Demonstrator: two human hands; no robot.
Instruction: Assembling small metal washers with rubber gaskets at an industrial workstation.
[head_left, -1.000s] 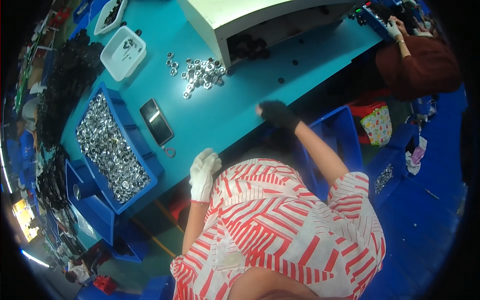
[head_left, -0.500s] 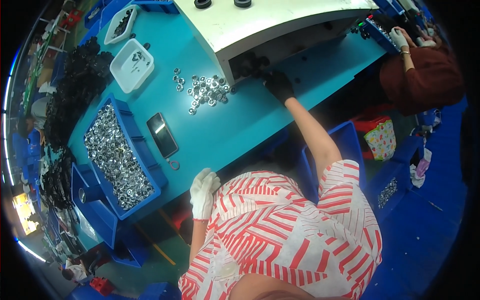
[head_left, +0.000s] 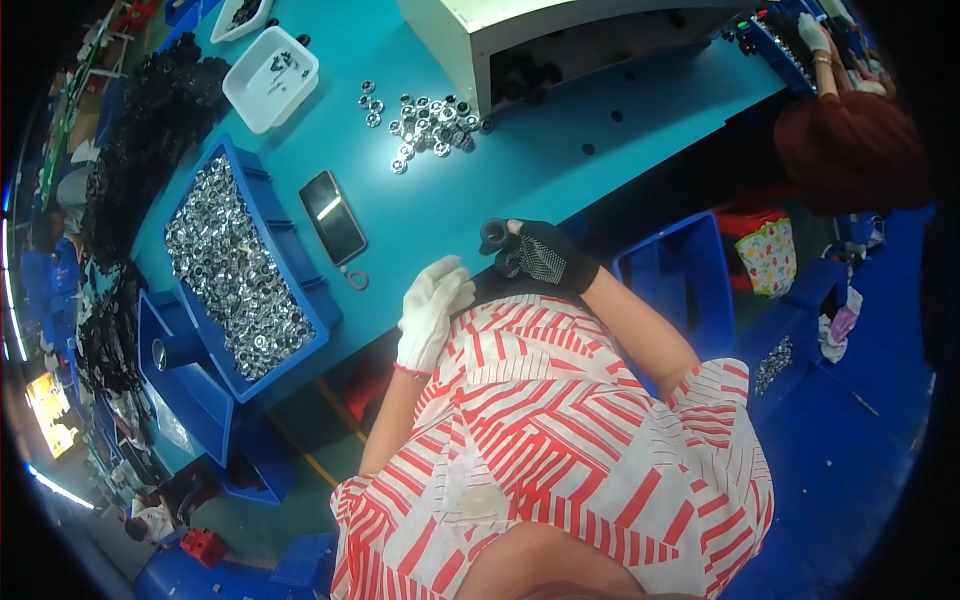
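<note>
The right hand, in a black glove with bare fingertips and a pale dotted pattern, is closed on a dark round piece, pinching it with the thumb against the near side. The piece is held out to the left of that hand, over the near edge of the turquoise table; whether it is one piece or more stacked together I cannot tell.

The left hand, in a white glove, is just beside it, near the table edge. Its fingers lie together and bend slightly — whether anything sits inside them I cannot tell.

Beyond the left hand and to its left lies a phone, with a pink ring strap at its near end. Farther left, a blue bin is filled with shiny silver pieces. A white tray with a few dark bits stands past the phone.

Straight ahead of both hands, well apart from them, is a loose heap of silver rings. To the right of that heap stands a cream box with an open front — dark pieces gather inside. A blue crate is to the right of the right forearm, below the table.
</note>
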